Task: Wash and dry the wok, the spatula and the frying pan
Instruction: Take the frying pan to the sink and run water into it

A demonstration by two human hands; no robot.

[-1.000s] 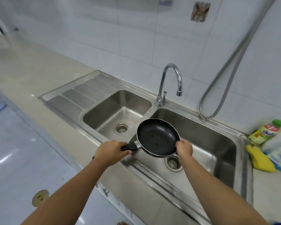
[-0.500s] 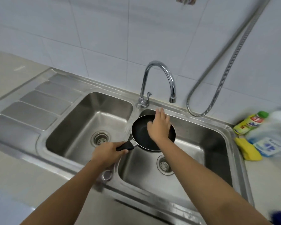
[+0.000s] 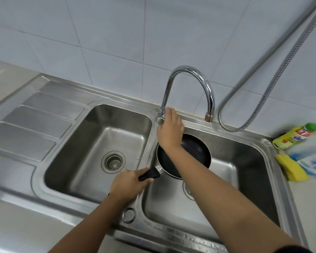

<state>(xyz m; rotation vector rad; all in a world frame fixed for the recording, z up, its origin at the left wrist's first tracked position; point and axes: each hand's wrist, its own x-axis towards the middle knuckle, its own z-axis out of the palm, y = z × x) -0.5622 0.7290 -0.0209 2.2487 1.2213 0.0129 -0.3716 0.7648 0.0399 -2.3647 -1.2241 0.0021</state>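
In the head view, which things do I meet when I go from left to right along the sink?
ribbed draining board -> left basin -> frying pan -> yellow sponge

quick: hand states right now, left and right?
Left hand: closed around the frying pan handle, over the right basin.
Right hand: at the faucet base; whether it grips anything cannot be told.
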